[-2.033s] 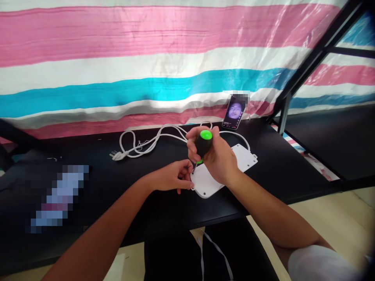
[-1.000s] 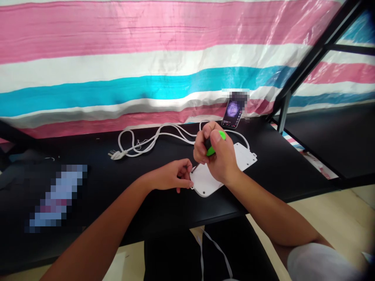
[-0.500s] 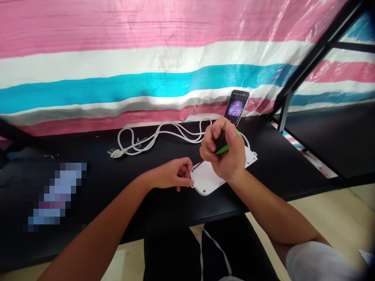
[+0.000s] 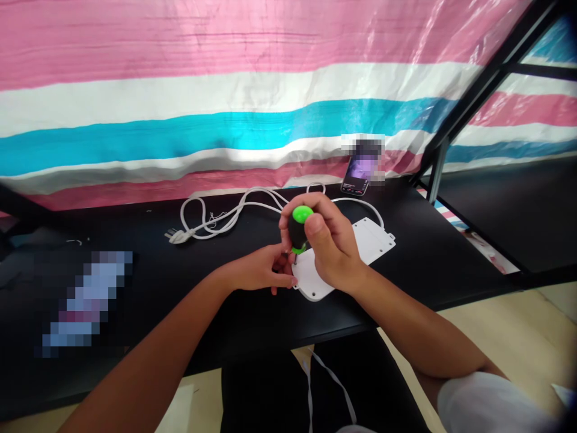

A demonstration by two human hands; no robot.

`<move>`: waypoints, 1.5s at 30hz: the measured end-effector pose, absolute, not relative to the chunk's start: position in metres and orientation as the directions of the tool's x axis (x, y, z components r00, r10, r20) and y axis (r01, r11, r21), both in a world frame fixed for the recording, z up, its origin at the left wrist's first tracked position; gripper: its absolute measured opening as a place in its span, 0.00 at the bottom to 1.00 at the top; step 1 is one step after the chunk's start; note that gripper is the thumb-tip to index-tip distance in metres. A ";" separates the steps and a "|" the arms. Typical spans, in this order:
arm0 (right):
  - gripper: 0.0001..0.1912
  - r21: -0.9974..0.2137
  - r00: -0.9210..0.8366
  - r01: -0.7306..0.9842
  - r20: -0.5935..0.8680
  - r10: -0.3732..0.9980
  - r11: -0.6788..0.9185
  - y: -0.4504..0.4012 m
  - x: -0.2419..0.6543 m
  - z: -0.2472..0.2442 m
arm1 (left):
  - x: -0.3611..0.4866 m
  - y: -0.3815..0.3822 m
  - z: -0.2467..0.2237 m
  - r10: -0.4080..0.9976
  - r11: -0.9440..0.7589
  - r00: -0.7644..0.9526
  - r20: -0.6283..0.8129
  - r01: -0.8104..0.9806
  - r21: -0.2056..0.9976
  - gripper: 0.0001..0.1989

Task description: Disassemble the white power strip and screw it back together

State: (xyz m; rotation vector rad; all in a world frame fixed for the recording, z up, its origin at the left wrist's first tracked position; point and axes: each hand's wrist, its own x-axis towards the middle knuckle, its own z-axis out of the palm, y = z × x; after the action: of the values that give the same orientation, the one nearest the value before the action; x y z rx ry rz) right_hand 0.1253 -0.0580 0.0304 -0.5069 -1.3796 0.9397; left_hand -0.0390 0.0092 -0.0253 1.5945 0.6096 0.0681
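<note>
A white power strip (image 4: 315, 278) with holes near its edges lies on the black table, its cord running off the far end. My left hand (image 4: 270, 267) is closed at the strip's near left end, thumb and fingers gripping it. In my right hand (image 4: 331, 240) is a screwdriver (image 4: 297, 231) with a black and green handle, held nearly upright above that same end. The screwdriver's shaft points down to the hole at the left corner. My right hand covers the middle of the strip.
White cable with a plug (image 4: 180, 236) lies looped behind my hands. A phone (image 4: 356, 180) leans at the back against the striped sheet (image 4: 225, 132). A pixelated item (image 4: 90, 300) lies at the left. Black metal frame bars (image 4: 469, 96) rise at the right.
My right hand has moved left and tipped the screwdriver from slanted to nearly upright, over the strip's left corner. My left hand and the strip have stayed put.
</note>
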 end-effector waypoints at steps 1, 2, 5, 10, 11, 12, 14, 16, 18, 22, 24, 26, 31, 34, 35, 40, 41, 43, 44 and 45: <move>0.15 -0.796 -0.076 -0.264 0.580 0.811 0.544 -0.058 0.126 0.031 | -0.039 0.009 -0.025 0.418 0.012 0.853 -0.311 0.337 0.941 0.18; 0.17 -0.806 -0.078 -0.282 0.559 0.825 0.520 -0.057 0.126 0.031 | -0.039 0.009 -0.026 0.418 0.016 0.854 -0.311 0.335 0.942 0.18; 0.21 -0.812 -0.083 -0.379 0.507 0.858 0.443 -0.054 0.128 0.029 | -0.039 0.010 -0.027 0.417 0.025 0.852 -0.316 0.337 0.941 0.18; 0.21 -0.820 -0.042 -0.367 0.486 0.873 0.439 -0.051 0.128 0.028 | -0.039 0.010 -0.030 0.412 0.039 0.854 -0.319 0.333 0.942 0.19; 0.21 -0.818 -0.010 -0.351 0.489 0.872 0.455 -0.052 0.128 0.029 | -0.040 0.010 -0.030 0.411 0.041 0.856 -0.314 0.327 0.944 0.20; 0.21 -0.812 0.031 -0.344 0.491 0.870 0.471 -0.052 0.128 0.030 | -0.040 0.010 -0.031 0.410 0.042 0.858 -0.309 0.321 0.946 0.20; 0.21 -0.791 0.115 -0.358 0.491 0.864 0.497 -0.054 0.128 0.033 | -0.040 0.010 -0.032 0.406 0.037 0.863 -0.301 0.313 0.949 0.20; 0.20 -0.776 0.170 -0.374 0.482 0.860 0.509 -0.056 0.129 0.036 | -0.040 0.010 -0.034 0.401 0.031 0.866 -0.298 0.312 0.949 0.20; 0.21 -0.780 0.195 -0.361 0.473 0.859 0.511 -0.059 0.131 0.038 | -0.040 0.010 -0.034 0.399 0.032 0.867 -0.298 0.312 0.950 0.21; 0.22 -0.774 0.220 -0.359 0.473 0.853 0.521 -0.060 0.131 0.038 | -0.041 0.011 -0.035 0.406 0.040 0.864 -0.297 0.308 0.950 0.21; 0.20 -0.741 0.229 -0.389 0.497 0.837 0.547 -0.058 0.129 0.036 | -0.041 0.010 -0.035 0.409 0.040 0.863 -0.298 0.310 0.950 0.21; 0.19 -0.728 0.225 -0.402 0.510 0.830 0.556 -0.057 0.127 0.033 | -0.041 0.010 -0.034 0.406 0.041 0.864 -0.297 0.308 0.951 0.21; 0.19 -0.766 0.203 -0.376 0.481 0.853 0.522 -0.055 0.127 0.029 | -0.040 0.010 -0.032 0.408 0.039 0.863 -0.298 0.310 0.950 0.21; 0.15 -0.730 0.170 -0.426 0.515 0.840 0.534 -0.055 0.127 0.028 | -0.040 0.010 -0.032 0.404 0.039 0.865 -0.299 0.310 0.950 0.21; 0.13 -0.719 0.159 -0.437 0.530 0.833 0.540 -0.055 0.127 0.028 | -0.040 0.010 -0.032 0.402 0.040 0.865 -0.299 0.310 0.950 0.21; 0.13 -0.731 0.130 -0.372 0.569 0.812 0.572 -0.054 0.124 0.023 | -0.041 0.010 -0.033 0.411 0.035 0.860 -0.302 0.316 0.948 0.20; 0.15 -0.741 0.132 -0.339 0.573 0.809 0.580 -0.054 0.123 0.022 | -0.041 0.010 -0.032 0.408 0.033 0.862 -0.302 0.317 0.948 0.20; 0.19 -0.754 0.136 -0.276 0.583 0.801 0.596 -0.053 0.122 0.022 | -0.040 0.011 -0.032 0.398 0.023 0.865 -0.305 0.323 0.946 0.20; 0.19 -0.760 0.132 -0.251 0.586 0.799 0.599 -0.053 0.122 0.023 | -0.040 0.011 -0.032 0.395 0.017 0.866 -0.307 0.327 0.945 0.20; 0.18 -0.770 0.118 -0.234 0.584 0.803 0.594 -0.053 0.122 0.025 | -0.040 0.011 -0.032 0.393 0.014 0.867 -0.308 0.329 0.944 0.20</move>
State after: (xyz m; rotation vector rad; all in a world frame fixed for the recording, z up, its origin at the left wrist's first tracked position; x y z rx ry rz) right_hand 0.1218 -0.0534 0.0245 -0.5741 -1.2280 0.8224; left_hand -0.0399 0.0110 -0.0318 1.5855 0.5811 0.0540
